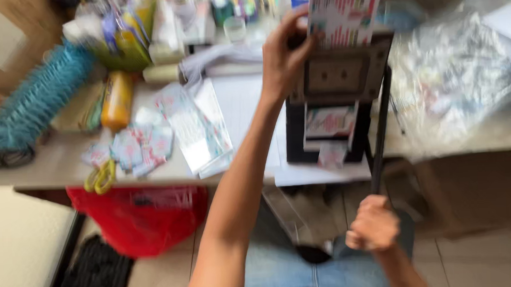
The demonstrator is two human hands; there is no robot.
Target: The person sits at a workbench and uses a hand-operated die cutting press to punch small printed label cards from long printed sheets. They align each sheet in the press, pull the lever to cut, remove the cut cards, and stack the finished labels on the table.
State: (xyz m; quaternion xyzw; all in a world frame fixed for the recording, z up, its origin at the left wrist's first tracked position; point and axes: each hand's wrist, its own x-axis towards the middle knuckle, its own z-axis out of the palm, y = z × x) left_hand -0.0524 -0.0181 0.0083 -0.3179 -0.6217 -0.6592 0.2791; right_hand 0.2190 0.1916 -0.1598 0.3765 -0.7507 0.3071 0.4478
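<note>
Two hands at work: left hand pinches the colourful patterned paper sheet at the far top of the black box-shaped press on the surface, right hand fisted round its long black lever nearby; best to square the sheet before pulling.

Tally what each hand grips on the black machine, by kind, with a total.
Patterned paper sheet, pinched by the left hand: 1
Black lever handle, gripped by the right hand: 1
Total: 2
</note>
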